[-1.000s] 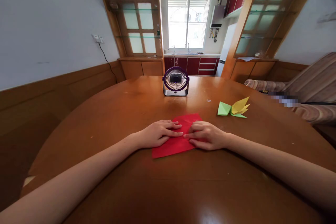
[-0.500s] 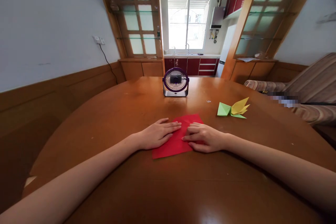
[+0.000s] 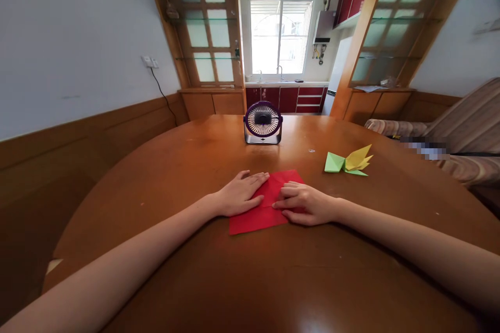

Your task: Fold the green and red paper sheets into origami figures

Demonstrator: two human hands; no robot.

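Observation:
A sheet of red paper lies on the table under both my hands, with crease lines across its middle and upper part. My left hand rests palm down on its left side, fingers stretched out and thumb spread. On the right part of the sheet is my right hand, its fingers bent and their tips pressing the paper. A gap shows between its index finger and thumb. The paper's right edge is hidden beneath this hand.
A small purple fan stands at the table's far side. To the right lies a folded green and yellow paper figure. The round wooden table fills the foreground. A striped sofa is beyond its right edge.
My left hand has slid up and slightly right over the red paper, uncovering more of its lower left part. My right hand stays in place.

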